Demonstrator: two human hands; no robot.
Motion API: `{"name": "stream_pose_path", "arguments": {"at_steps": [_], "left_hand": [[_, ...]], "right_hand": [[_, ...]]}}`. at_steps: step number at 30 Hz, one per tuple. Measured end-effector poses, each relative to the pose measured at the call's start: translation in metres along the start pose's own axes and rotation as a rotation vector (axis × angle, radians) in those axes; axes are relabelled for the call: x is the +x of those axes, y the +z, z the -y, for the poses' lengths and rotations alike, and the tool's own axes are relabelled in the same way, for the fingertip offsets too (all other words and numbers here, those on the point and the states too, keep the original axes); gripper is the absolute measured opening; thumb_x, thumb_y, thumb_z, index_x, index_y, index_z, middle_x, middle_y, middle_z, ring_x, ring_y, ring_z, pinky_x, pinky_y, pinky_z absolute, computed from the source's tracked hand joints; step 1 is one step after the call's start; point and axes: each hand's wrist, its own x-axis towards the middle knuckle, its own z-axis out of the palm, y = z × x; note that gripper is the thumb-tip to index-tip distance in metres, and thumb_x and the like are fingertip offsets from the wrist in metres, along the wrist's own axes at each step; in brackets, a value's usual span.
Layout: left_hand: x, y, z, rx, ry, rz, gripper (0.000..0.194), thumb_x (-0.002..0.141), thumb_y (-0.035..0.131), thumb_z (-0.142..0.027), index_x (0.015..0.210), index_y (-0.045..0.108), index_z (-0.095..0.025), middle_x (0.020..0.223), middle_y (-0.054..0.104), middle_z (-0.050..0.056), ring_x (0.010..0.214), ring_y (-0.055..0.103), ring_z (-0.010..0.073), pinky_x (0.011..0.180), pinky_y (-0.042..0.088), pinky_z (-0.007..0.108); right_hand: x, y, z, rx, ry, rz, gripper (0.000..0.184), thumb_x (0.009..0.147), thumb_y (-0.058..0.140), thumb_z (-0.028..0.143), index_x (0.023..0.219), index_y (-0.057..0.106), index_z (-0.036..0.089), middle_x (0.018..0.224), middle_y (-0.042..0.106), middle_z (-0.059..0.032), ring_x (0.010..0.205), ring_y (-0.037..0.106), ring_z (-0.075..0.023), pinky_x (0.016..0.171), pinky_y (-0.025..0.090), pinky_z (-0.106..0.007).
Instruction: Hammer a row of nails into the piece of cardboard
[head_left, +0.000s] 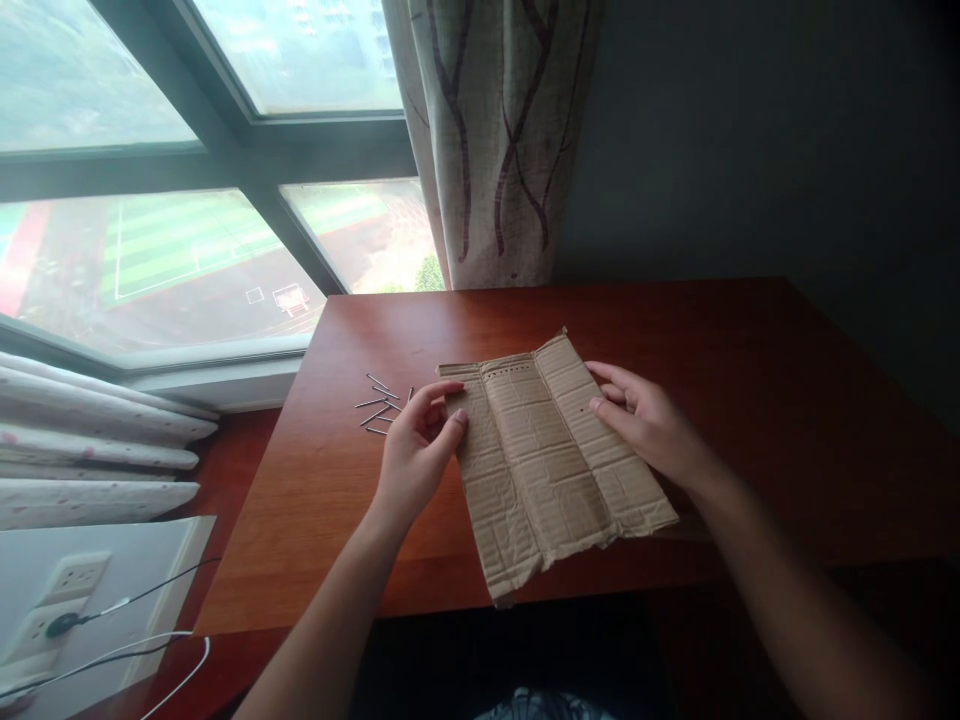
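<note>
A creased, torn-edged piece of cardboard (551, 450) is held tilted over the front part of the table. Near its far edge runs a row of small dark holes, and another dark hole shows near the right edge. My left hand (420, 440) grips its left edge between thumb and fingers. On the opposite side, my right hand (645, 415) has its thumb on top of the right edge, with the fingers partly behind it. Several metal nails (380, 403) lie loose on the table just left of the cardboard, some partly hidden behind my left hand.
The reddish-brown wooden table (720, 350) ends at a front edge close to my body. Windows (180, 250) and a patterned curtain (510, 140) stand beyond it. At lower left are a wall socket (71, 590) and hanging cables (150, 590).
</note>
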Motion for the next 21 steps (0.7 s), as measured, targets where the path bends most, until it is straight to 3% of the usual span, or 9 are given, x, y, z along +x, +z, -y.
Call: {"name": "stream_pose_path", "arguments": {"at_steps": [9, 15, 17, 21], "left_hand": [[-0.002, -0.001, 0.006, 0.018, -0.027, 0.032, 0.036, 0.085, 0.076, -0.036, 0.115, 0.065, -0.018, 0.084, 0.069, 0.003, 0.075, 0.064, 0.0158, 0.064, 0.048, 0.024], [0.000, -0.005, 0.008, 0.086, -0.032, 0.077, 0.038, 0.088, 0.072, -0.037, 0.121, 0.063, -0.019, 0.080, 0.062, 0.001, 0.068, 0.056, 0.0135, 0.060, 0.044, 0.023], [-0.003, -0.007, 0.004, 0.278, 0.058, 0.054, 0.036, 0.091, 0.068, -0.038, 0.122, 0.066, -0.020, 0.086, 0.060, 0.002, 0.073, 0.056, 0.0151, 0.063, 0.046, 0.025], [-0.011, -0.004, -0.015, 0.842, 0.432, -0.104, 0.030, 0.093, 0.064, -0.032, 0.121, 0.071, -0.023, 0.116, 0.061, 0.011, 0.102, 0.061, 0.0253, 0.083, 0.054, 0.039]], "right_hand": [[0.005, -0.002, -0.006, -0.031, -0.053, 0.024, 0.045, 0.095, 0.061, 0.029, 0.140, 0.061, 0.019, 0.113, 0.081, -0.0096, 0.100, 0.076, -0.0288, 0.087, 0.059, -0.043], [0.010, -0.003, -0.013, -0.055, -0.065, 0.046, 0.042, 0.096, 0.060, 0.028, 0.137, 0.064, 0.020, 0.110, 0.082, -0.0084, 0.096, 0.076, -0.0280, 0.086, 0.059, -0.042], [0.011, -0.003, -0.016, -0.060, -0.061, 0.053, 0.043, 0.096, 0.060, 0.029, 0.138, 0.063, 0.020, 0.109, 0.082, -0.0081, 0.094, 0.076, -0.0275, 0.084, 0.059, -0.041], [0.011, -0.004, -0.015, -0.064, -0.050, 0.054, 0.046, 0.095, 0.060, 0.028, 0.140, 0.062, 0.020, 0.108, 0.082, -0.0073, 0.092, 0.077, -0.0266, 0.081, 0.059, -0.039]]}}
